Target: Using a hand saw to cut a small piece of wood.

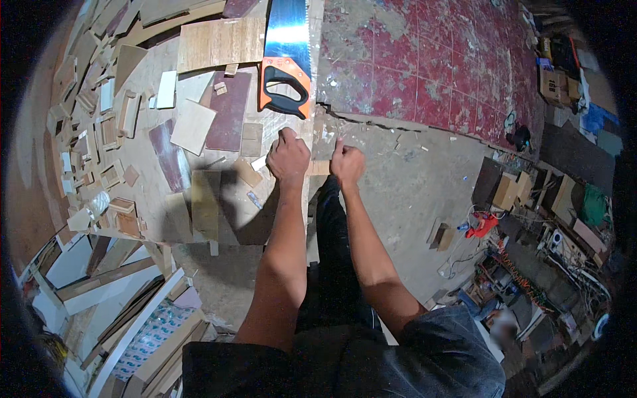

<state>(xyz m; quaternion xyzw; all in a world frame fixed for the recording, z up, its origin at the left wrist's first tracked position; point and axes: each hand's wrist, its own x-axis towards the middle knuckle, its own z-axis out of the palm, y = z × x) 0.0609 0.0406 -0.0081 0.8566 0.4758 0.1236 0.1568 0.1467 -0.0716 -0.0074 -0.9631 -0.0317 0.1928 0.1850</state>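
A short, light-brown strip of wood [320, 167] spans the gap between my two hands at the table's edge. My left hand [289, 158] is closed at the strip's left end, over the tabletop. At the other end my right hand [348, 162], past the edge, is closed round the wood with its thumb pointing up. Both ends of the strip are hidden by my fingers. Just beyond my left hand lies a handsaw [285, 73] with an orange and black handle, its blade pointing away from me.
Wood offcuts cover the table [152, 60], including a wide light board [222, 44], a dark red panel [229, 109] and small wooden frames [109, 129]. Scrap boards [99, 285] lean at lower left. Right of the table is a concrete floor [405, 199] with red paint beyond; cables and tools clutter the far right.
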